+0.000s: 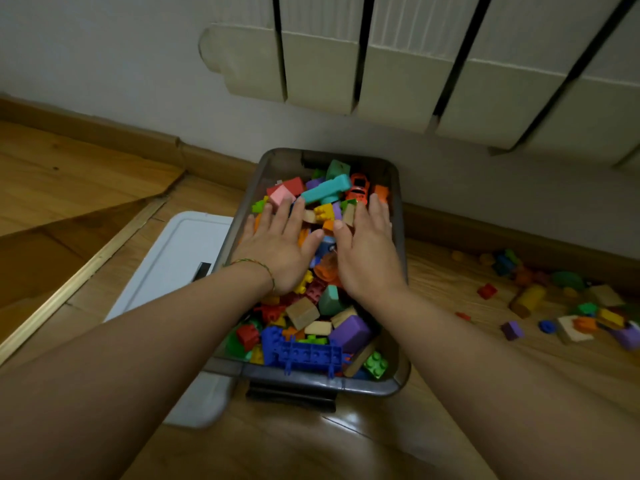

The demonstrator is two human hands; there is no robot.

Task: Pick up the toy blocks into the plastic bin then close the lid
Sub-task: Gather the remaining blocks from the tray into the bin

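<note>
A grey translucent plastic bin (pixel 401 216) stands on the wooden floor against the wall, piled with coloured toy blocks (pixel 322 327). My left hand (pixel 282 244) and my right hand (pixel 367 251) lie flat, palms down, side by side on the blocks in the middle of the bin, fingers spread and holding nothing. The white lid (pixel 166 271) lies flat on the floor to the left of the bin, partly under its left side. Several loose blocks (pixel 568 313) are scattered on the floor to the right, among them a small red brick (pixel 486 291) and a purple cube (pixel 512 330).
A white radiator (pixel 398 64) hangs on the wall above the bin. A wooden skirting board (pixel 138 143) runs along the wall. A raised wooden step with a pale edge strip (pixel 86 268) lies at the left. A dark latch (pixel 291 396) sits on the bin's near end.
</note>
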